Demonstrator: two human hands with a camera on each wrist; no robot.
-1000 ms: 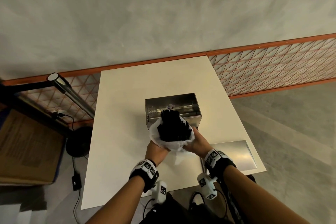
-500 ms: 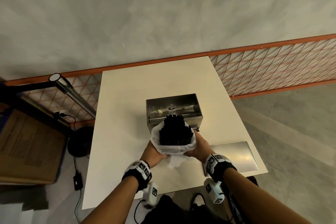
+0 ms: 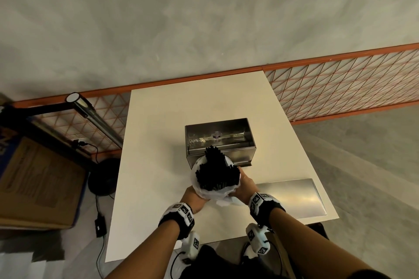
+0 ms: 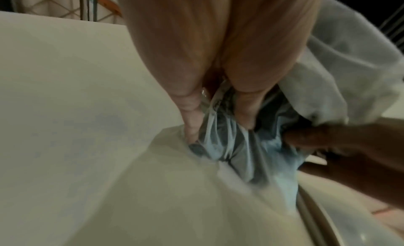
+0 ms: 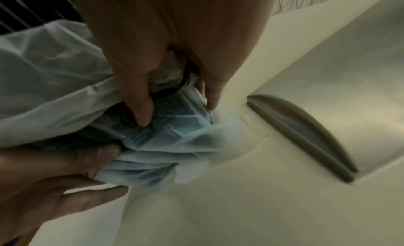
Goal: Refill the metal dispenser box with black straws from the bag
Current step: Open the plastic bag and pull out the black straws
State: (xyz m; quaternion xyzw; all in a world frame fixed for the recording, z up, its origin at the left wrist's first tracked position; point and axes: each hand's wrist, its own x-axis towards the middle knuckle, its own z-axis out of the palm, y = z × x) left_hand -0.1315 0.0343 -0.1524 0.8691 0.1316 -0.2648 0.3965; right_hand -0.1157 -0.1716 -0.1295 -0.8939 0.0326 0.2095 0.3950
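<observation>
- The white table (image 3: 158, 142) carries everything.
- The open metal box (image 3: 220, 140) sits at its middle; its inside looks nearly bare.
- A flat metal lid (image 3: 292, 197) lies on the table near the right hand.
- The white plastic bag (image 3: 217, 195), open end up, is held just in front of the box.
- A bunch of black straws (image 3: 215, 172) sticks out of the bag, tips toward the box.
- The left hand (image 3: 192, 199) grips the bag's lower part, fingers curled into the plastic.
- The right hand (image 3: 244, 186) grips the other side likewise.
</observation>
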